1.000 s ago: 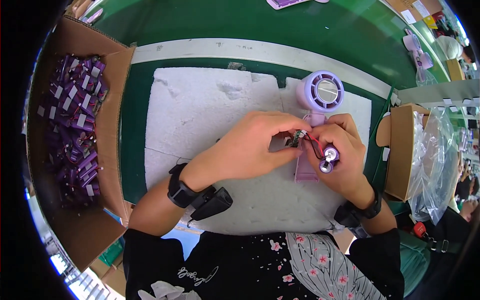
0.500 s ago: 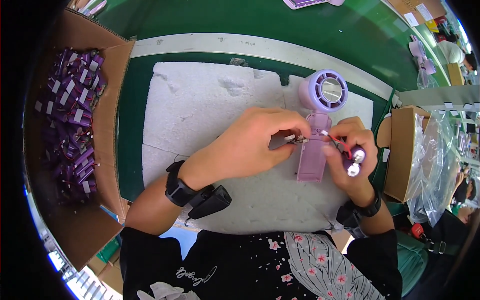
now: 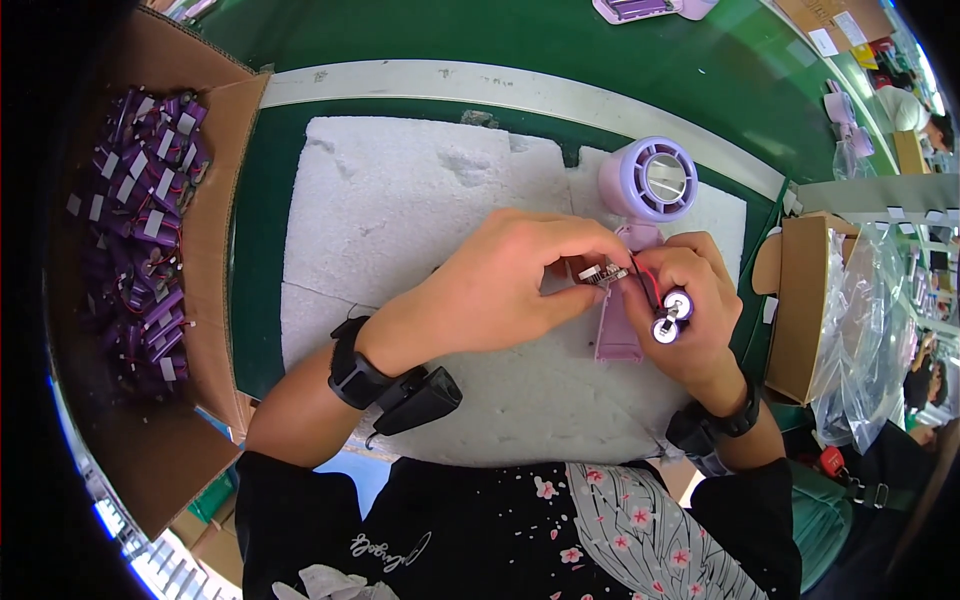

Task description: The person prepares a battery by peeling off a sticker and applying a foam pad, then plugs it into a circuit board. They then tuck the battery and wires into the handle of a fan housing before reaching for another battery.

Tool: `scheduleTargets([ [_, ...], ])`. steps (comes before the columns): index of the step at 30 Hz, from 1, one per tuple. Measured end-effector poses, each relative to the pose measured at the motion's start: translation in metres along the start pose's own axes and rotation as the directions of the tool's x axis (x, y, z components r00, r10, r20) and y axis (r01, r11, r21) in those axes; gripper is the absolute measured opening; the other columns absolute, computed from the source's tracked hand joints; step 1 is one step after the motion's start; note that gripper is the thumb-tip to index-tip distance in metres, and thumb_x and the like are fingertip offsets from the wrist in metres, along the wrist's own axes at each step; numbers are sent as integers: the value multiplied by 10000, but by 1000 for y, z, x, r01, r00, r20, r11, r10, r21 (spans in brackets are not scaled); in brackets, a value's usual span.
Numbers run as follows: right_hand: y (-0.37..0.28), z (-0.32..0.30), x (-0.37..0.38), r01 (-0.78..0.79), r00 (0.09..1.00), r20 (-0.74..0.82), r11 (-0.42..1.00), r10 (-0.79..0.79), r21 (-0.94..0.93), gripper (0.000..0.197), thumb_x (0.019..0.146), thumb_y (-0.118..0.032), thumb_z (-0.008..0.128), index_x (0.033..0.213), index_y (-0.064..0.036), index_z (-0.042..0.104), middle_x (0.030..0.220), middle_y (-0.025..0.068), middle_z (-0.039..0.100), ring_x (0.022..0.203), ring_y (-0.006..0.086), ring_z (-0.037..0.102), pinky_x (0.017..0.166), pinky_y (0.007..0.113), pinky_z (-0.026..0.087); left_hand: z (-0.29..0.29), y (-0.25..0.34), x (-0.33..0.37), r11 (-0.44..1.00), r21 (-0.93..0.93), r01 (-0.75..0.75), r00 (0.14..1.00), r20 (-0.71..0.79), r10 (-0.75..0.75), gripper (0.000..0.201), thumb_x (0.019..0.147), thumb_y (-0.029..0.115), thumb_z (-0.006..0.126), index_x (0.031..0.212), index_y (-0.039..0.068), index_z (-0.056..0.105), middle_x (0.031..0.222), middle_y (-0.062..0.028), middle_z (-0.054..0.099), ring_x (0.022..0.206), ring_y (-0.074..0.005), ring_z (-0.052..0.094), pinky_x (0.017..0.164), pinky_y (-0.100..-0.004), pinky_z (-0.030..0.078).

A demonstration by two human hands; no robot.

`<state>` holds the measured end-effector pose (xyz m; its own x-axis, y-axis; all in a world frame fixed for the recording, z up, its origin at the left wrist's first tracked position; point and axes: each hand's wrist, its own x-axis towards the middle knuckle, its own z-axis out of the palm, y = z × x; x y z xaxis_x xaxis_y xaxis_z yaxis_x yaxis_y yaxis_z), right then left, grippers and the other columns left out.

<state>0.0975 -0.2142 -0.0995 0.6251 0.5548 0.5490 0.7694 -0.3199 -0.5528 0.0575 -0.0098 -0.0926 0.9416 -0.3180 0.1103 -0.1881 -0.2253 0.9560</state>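
My left hand (image 3: pixel 510 278) pinches a small circuit board (image 3: pixel 602 274) between thumb and fingers. In my right hand (image 3: pixel 695 300) is a purple battery pack (image 3: pixel 671 315), its two metal cell ends facing up. Red and black wires (image 3: pixel 648 281) run from the pack toward the board, where the fingertips of both hands meet; whether the plug is seated I cannot tell. Beneath the hands lies a handheld fan, with a round lilac head (image 3: pixel 648 180) and a pink open handle shell (image 3: pixel 618 335), resting on a white foam pad (image 3: pixel 400 215). My fingers hide much of the handle.
At the left, a cardboard box (image 3: pixel 215 230) holds many purple battery packs (image 3: pixel 145 220). A carton (image 3: pixel 800 305) with clear plastic bags (image 3: pixel 865 330) stands at the right. Beyond the pale rail (image 3: pixel 420 82), another fan part (image 3: pixel 640 8) lies on the green surface.
My right hand has moved left with the battery pack, bringing the wires up against the circuit board. The left hand stays nearly in place. The far fan part has shifted right.
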Motion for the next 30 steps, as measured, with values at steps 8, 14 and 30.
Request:
scheduleTargets([
  [8, -3, 1, 2, -20, 1000, 18, 1000, 20, 9, 316, 604, 65, 766, 800, -57, 550, 777, 57, 623, 720, 251, 582, 580, 324, 479, 0, 1, 1, 992, 70, -105, 994, 3, 105, 336, 697, -102, 683, 979, 80, 704, 963, -85, 650, 810, -215, 647, 693, -291, 528],
  [14, -5, -2, 2, -9, 994, 109, 1000, 10, -15, 311, 614, 70, 741, 822, -47, 542, 769, 82, 627, 735, 261, 588, 603, 326, 481, 6, -3, 0, 977, 118, -175, 978, -97, 187, 325, 691, -118, 664, 912, 107, 739, 959, -82, 621, 782, -213, 634, 663, -300, 520],
  [30, 0, -6, -8, -188, 982, 24, 941, 188, 282, 246, 708, 57, 719, 850, -20, 534, 867, 142, 660, 742, 235, 601, 637, 308, 490, 15, 1, -6, 996, -86, 16, 993, -119, -26, 226, 742, -113, 638, 926, 19, 643, 967, -80, 600, 855, -162, 615, 707, -282, 519],
])
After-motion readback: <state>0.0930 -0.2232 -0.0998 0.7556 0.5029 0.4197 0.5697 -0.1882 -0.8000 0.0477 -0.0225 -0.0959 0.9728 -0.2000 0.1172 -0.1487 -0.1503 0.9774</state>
